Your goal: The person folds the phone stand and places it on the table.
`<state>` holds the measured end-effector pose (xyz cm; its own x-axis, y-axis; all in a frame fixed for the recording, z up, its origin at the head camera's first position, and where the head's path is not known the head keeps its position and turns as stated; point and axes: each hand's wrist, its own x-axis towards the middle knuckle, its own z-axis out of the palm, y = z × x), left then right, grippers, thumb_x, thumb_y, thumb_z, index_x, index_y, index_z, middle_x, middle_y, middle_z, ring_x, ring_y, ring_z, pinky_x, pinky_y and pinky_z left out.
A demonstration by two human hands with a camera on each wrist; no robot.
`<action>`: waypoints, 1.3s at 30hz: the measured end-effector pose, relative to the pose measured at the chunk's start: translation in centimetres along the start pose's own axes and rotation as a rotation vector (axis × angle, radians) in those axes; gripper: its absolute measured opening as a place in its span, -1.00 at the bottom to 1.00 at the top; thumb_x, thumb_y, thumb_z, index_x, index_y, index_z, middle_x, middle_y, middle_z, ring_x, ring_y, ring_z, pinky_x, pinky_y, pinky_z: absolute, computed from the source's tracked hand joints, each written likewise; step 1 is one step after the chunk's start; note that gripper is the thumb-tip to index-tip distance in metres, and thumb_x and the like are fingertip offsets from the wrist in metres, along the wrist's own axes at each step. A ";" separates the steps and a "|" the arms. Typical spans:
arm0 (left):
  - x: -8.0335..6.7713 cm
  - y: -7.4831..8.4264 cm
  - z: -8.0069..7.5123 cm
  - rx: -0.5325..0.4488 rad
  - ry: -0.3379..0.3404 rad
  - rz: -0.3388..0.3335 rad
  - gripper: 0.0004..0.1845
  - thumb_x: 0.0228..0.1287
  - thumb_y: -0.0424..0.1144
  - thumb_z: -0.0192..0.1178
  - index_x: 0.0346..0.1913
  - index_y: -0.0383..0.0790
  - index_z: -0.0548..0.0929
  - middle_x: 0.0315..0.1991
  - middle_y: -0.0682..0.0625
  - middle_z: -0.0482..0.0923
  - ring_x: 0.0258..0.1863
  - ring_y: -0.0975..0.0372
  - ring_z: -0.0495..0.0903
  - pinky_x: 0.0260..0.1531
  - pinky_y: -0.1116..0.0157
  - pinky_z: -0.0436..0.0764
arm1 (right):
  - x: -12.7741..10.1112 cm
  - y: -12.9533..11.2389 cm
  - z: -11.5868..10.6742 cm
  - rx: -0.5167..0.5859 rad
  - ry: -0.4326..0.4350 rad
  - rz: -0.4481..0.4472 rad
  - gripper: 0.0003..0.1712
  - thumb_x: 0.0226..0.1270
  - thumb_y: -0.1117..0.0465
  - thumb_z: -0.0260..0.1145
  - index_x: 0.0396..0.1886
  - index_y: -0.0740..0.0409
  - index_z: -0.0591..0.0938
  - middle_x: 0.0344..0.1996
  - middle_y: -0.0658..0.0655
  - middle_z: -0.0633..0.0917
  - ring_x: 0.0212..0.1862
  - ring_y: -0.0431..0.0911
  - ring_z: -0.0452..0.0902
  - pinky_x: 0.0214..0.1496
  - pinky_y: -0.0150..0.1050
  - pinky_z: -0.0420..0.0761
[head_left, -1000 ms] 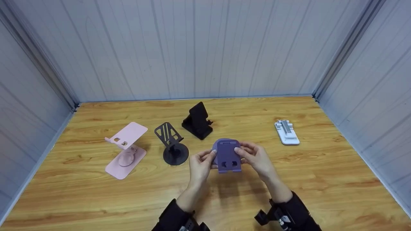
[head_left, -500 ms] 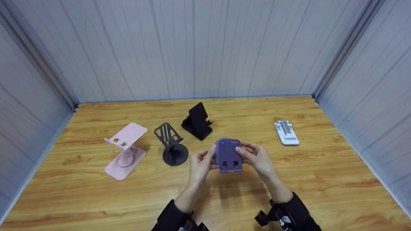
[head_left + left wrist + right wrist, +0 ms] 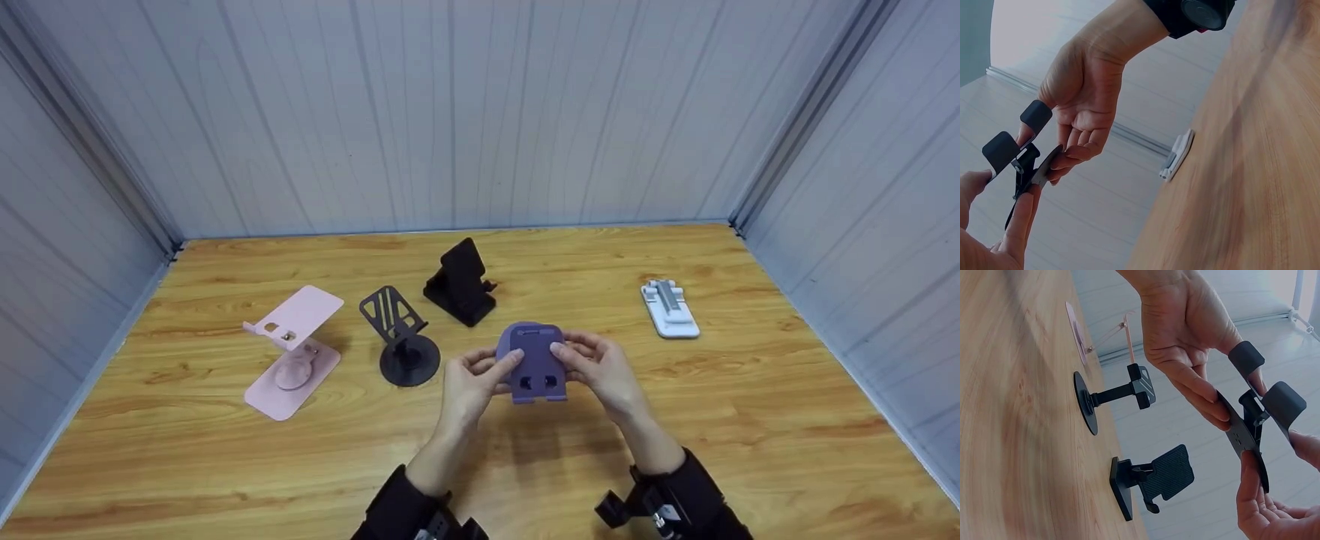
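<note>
A purple folding phone stand (image 3: 538, 364) is held up over the table between both hands. Its slotted plate faces the head camera, and its rounded base shows behind at the left. My left hand (image 3: 469, 382) pinches the left side, thumb on the plate and fingers behind. At the right edge, my right hand (image 3: 606, 375) grips it with the thumb in front. In the left wrist view the stand (image 3: 1044, 169) looks dark, its plate and base apart with a hinged arm between. The right wrist view shows fingers of both hands on the base (image 3: 1238, 430).
Left of the hands stand a pink phone stand (image 3: 304, 315) and a black slotted one (image 3: 409, 360) on a round base. Another black stand (image 3: 463, 285) sits farther back. A folded white stand (image 3: 671, 311) lies at right. Panel walls (image 3: 480, 112) enclose the wooden table (image 3: 300, 480).
The purple stand has shifted slightly right. My left thumb has moved from the stand's left edge onto the front of its plate; the right hand keeps its grip.
</note>
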<state>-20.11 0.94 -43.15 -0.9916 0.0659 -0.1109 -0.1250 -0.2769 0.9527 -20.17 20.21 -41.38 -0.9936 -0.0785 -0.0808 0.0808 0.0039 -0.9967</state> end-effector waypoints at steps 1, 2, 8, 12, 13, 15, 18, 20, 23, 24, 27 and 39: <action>0.0 0.0 0.0 0.002 0.001 0.004 -0.61 0.38 -0.41 0.39 0.11 -0.68 0.61 -0.36 -0.05 0.82 -0.46 0.33 0.76 -0.37 0.40 0.81 | 0.0 0.0 0.0 -0.003 -0.003 -0.002 -0.51 0.60 0.42 0.22 0.35 0.70 0.43 -0.29 -0.06 0.78 -0.28 -0.29 0.72 -0.20 -0.43 0.76; 0.0 0.0 0.0 0.005 0.001 0.009 -0.61 0.38 -0.42 0.39 0.11 -0.68 0.61 -0.35 -0.07 0.83 -0.45 0.33 0.77 -0.37 0.40 0.82 | 0.0 0.0 0.0 -0.004 -0.005 -0.005 -0.51 0.60 0.42 0.22 0.35 0.71 0.43 -0.30 -0.06 0.78 -0.29 -0.29 0.72 -0.20 -0.43 0.76; -0.1 -0.1 0.1 0.023 0.004 0.031 -0.61 0.39 -0.44 0.39 0.12 -0.70 0.62 -0.29 -0.19 0.85 -0.41 0.31 0.79 -0.36 0.37 0.83 | -0.2 -0.1 0.0 -0.012 -0.007 -0.007 -0.49 0.59 0.43 0.23 0.36 0.74 0.42 -0.31 -0.06 0.79 -0.30 -0.28 0.72 -0.21 -0.43 0.76; -0.1 -0.1 0.1 0.030 0.006 0.037 -0.63 0.39 -0.45 0.39 0.10 -0.71 0.62 -0.28 -0.23 0.85 -0.42 0.31 0.78 -0.36 0.38 0.83 | -0.2 -0.1 0.1 -0.015 0.002 -0.012 -0.49 0.56 0.46 0.23 0.35 0.76 0.42 -0.32 -0.05 0.80 -0.32 -0.29 0.72 -0.22 -0.44 0.76; -0.1 0.0 0.1 0.029 0.007 0.037 -0.64 0.40 -0.46 0.39 0.10 -0.70 0.63 -0.27 -0.23 0.85 -0.42 0.32 0.78 -0.36 0.38 0.83 | -0.3 -0.2 0.1 -0.015 0.006 -0.015 -0.49 0.55 0.46 0.23 0.34 0.76 0.42 -0.33 -0.05 0.80 -0.32 -0.29 0.72 -0.22 -0.44 0.76; -0.2 -0.1 0.1 0.030 0.002 0.047 -0.66 0.39 -0.47 0.38 0.07 -0.70 0.64 -0.28 -0.24 0.85 -0.43 0.32 0.78 -0.37 0.38 0.83 | -0.3 -0.1 0.1 -0.016 0.011 -0.025 -0.49 0.54 0.47 0.24 0.34 0.76 0.43 -0.33 -0.05 0.80 -0.33 -0.28 0.72 -0.23 -0.43 0.76; -0.2 0.0 0.2 0.027 -0.004 0.062 -0.69 0.39 -0.49 0.38 0.04 -0.71 0.64 -0.29 -0.26 0.85 -0.46 0.34 0.77 -0.39 0.39 0.83 | -0.3 0.0 0.1 -0.009 0.021 -0.035 -0.50 0.52 0.49 0.26 0.32 0.76 0.45 -0.33 -0.03 0.81 -0.35 -0.27 0.72 -0.25 -0.42 0.75; -0.2 -0.1 0.2 0.028 -0.011 0.076 -0.71 0.38 -0.51 0.37 0.02 -0.72 0.64 -0.30 -0.28 0.84 -0.47 0.35 0.77 -0.40 0.39 0.83 | -0.3 0.0 0.1 -0.004 0.023 -0.036 -0.50 0.51 0.49 0.28 0.32 0.74 0.46 -0.34 -0.03 0.81 -0.36 -0.26 0.71 -0.25 -0.42 0.75; -0.3 -0.1 0.2 0.024 -0.015 0.086 -0.72 0.38 -0.53 0.36 0.01 -0.73 0.64 -0.30 -0.32 0.84 -0.48 0.36 0.77 -0.41 0.39 0.82 | -0.3 0.0 0.1 0.001 0.030 -0.029 -0.51 0.49 0.49 0.29 0.30 0.72 0.48 -0.36 -0.04 0.80 -0.37 -0.26 0.71 -0.27 -0.42 0.74; -0.3 -0.1 0.2 0.023 -0.017 0.089 -0.73 0.38 -0.53 0.36 0.01 -0.73 0.64 -0.29 -0.33 0.84 -0.47 0.36 0.77 -0.40 0.39 0.82 | -0.3 0.0 0.1 0.000 0.033 -0.028 -0.51 0.49 0.49 0.29 0.30 0.71 0.49 -0.37 -0.04 0.79 -0.38 -0.26 0.70 -0.28 -0.42 0.73; -0.3 -0.1 0.3 0.019 -0.018 0.095 -0.72 0.37 -0.55 0.36 0.01 -0.74 0.64 -0.28 -0.34 0.84 -0.48 0.37 0.77 -0.41 0.39 0.82 | -0.4 -0.1 0.2 -0.002 0.044 -0.023 -0.52 0.47 0.49 0.30 0.28 0.71 0.51 -0.40 -0.05 0.77 -0.40 -0.27 0.69 -0.30 -0.43 0.72; -0.4 -0.1 0.3 0.018 -0.014 0.108 -0.73 0.36 -0.57 0.36 0.01 -0.75 0.65 -0.30 -0.31 0.84 -0.50 0.40 0.76 -0.44 0.41 0.81 | -0.5 -0.2 0.3 -0.022 0.076 -0.028 -0.56 0.45 0.51 0.32 0.24 0.69 0.54 -0.45 -0.06 0.75 -0.45 -0.27 0.65 -0.35 -0.44 0.71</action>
<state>-19.66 1.28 -43.12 -0.9987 0.0500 -0.0035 -0.0167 -0.2660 0.9638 -19.72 19.99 -41.17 -0.9986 -0.0030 -0.0521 0.0520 0.0244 -0.9983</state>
